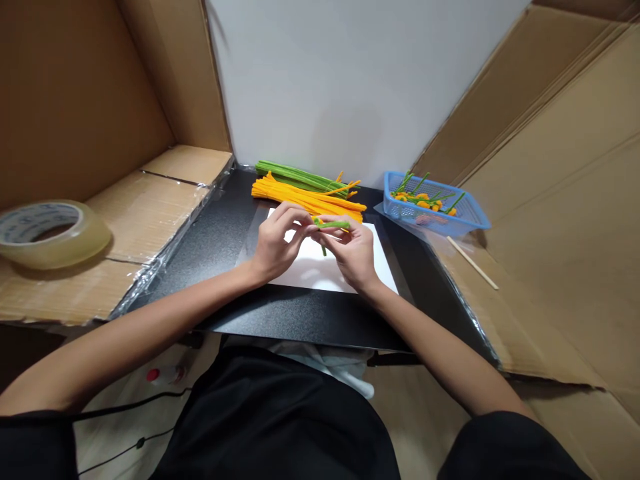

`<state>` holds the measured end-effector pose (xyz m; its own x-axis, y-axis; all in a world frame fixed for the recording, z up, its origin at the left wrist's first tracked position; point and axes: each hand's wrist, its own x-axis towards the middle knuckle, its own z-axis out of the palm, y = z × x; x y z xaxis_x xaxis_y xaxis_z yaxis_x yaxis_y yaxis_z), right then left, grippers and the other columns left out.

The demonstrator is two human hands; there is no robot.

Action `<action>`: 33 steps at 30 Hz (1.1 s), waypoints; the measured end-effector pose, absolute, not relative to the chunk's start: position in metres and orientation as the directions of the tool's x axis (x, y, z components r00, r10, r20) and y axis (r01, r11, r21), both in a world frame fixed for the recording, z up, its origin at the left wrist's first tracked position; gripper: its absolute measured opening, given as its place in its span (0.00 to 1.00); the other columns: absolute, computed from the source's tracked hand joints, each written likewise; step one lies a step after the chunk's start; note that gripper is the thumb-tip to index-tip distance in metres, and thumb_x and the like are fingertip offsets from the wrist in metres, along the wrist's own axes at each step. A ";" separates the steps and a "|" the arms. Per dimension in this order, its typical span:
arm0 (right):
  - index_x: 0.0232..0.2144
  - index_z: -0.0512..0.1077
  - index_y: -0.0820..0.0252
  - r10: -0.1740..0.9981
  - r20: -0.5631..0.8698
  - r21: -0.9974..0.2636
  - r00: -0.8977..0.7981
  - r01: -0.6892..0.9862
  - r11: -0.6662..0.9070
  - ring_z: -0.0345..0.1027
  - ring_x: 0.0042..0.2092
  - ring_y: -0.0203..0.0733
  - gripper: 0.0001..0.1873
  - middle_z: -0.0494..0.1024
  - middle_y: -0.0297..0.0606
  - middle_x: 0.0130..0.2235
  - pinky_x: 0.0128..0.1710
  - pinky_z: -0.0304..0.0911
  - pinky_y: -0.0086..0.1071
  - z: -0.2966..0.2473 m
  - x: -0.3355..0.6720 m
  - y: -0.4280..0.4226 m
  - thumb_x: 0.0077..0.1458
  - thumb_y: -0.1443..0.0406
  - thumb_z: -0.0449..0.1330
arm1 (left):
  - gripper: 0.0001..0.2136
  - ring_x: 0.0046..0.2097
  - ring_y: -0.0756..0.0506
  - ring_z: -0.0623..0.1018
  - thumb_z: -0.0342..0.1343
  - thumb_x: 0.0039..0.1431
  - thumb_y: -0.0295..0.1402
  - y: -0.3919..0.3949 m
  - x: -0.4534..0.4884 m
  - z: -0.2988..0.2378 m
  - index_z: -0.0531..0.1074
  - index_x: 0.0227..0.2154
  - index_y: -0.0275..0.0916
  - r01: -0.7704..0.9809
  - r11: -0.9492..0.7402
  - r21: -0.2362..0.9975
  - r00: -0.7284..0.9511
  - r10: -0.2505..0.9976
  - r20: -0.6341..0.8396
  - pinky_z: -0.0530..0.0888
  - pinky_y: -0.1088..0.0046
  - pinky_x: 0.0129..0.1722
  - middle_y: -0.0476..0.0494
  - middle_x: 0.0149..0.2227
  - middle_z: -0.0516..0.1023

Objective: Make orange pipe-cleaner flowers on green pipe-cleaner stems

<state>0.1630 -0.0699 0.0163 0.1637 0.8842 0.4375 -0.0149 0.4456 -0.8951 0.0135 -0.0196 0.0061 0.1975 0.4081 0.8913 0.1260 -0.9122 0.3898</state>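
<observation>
Over a white sheet of paper [320,275], both of my hands meet at a green pipe cleaner [334,225]. My left hand [281,241] is closed, its thumb and fingertips pinching one end, where a small bit of orange shows. My right hand [354,252] is closed on the same green stem, which lies across its fingers. A short green end points down below the fingers. Part of the piece is hidden by my fingertips. Just behind my hands lie a bundle of orange pipe cleaners [305,198] and a bundle of green pipe cleaners [295,175].
A blue plastic basket [435,222] at the back right holds several orange and green pieces. In front of it lies a thin wooden stick [473,263]. A large roll of clear tape [55,233] rests on cardboard at left. Cardboard walls [560,133] flank the black table [280,317].
</observation>
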 end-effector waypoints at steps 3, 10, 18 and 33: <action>0.29 0.74 0.57 0.855 0.492 -0.870 0.164 0.064 0.489 0.80 0.44 0.43 0.18 0.83 0.37 0.41 0.47 0.78 0.39 0.020 0.164 -0.073 0.43 0.54 0.75 | 0.02 0.37 0.51 0.75 0.56 0.65 0.27 -0.021 0.012 0.008 0.72 0.36 0.38 0.115 -0.920 0.376 0.206 0.392 0.897 0.79 0.79 0.32 0.47 0.36 0.73; 0.35 0.78 0.54 0.799 0.589 -0.806 0.122 0.165 0.569 0.79 0.48 0.42 0.13 0.82 0.35 0.43 0.52 0.76 0.38 0.022 0.165 -0.077 0.49 0.56 0.72 | 0.02 0.37 0.51 0.75 0.56 0.66 0.28 -0.021 0.012 0.007 0.71 0.36 0.39 0.147 -0.943 0.298 0.201 0.323 0.925 0.79 0.78 0.34 0.46 0.36 0.74; 0.34 0.79 0.53 0.764 0.636 -0.769 0.112 0.173 0.615 0.79 0.48 0.41 0.05 0.81 0.36 0.44 0.48 0.77 0.35 0.017 0.167 -0.077 0.55 0.59 0.68 | 0.02 0.37 0.51 0.75 0.57 0.66 0.31 -0.028 0.016 0.010 0.72 0.36 0.39 0.081 -0.923 0.376 0.165 0.384 0.908 0.78 0.78 0.33 0.46 0.36 0.73; 0.33 0.79 0.52 0.651 0.758 -0.589 0.045 0.477 0.653 0.79 0.48 0.45 0.04 0.84 0.39 0.45 0.44 0.78 0.37 0.021 0.171 -0.079 0.59 0.62 0.64 | 0.09 0.43 0.46 0.74 0.56 0.67 0.38 -0.046 0.022 0.012 0.72 0.32 0.41 0.139 -0.689 0.711 0.128 0.725 0.677 0.71 0.70 0.39 0.45 0.39 0.76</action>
<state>0.1715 -0.0794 0.0207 0.0453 0.6508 0.7579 0.4767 0.6526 -0.5889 0.0218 -0.0465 0.0117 0.1281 0.7248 0.6769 0.1386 -0.6889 0.7115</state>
